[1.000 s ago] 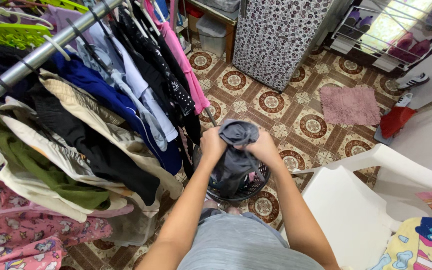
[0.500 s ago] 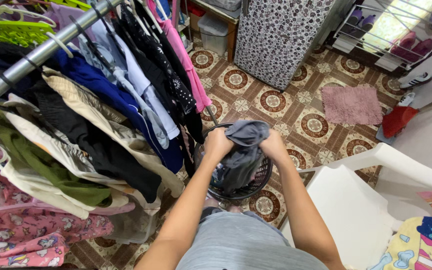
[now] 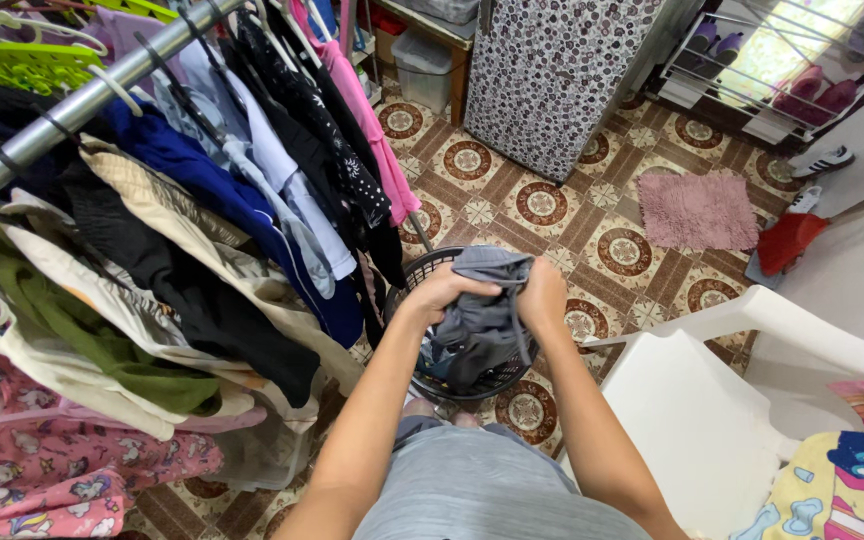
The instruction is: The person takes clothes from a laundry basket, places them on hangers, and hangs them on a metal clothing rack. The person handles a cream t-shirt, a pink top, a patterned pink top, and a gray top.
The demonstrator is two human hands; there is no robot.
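Both my hands hold a dark grey garment (image 3: 480, 322) over a round black laundry basket (image 3: 420, 276) on the tiled floor. My left hand (image 3: 444, 290) grips the garment's left upper edge. My right hand (image 3: 542, 296) grips its right upper edge. The cloth bunches between the hands and hangs down into the basket, where more dark clothes lie.
A metal clothes rail (image 3: 72, 105) full of hung garments fills the left side. A white plastic chair (image 3: 722, 400) stands at the right with a colourful cloth (image 3: 842, 490) on it. A patterned cabinet (image 3: 562, 70), pink mat (image 3: 697, 210) and shoe rack (image 3: 782, 70) lie beyond.
My hands have shifted slightly and regripped the grey garment, which now hangs lower between them, over the basket. The view has barely moved.
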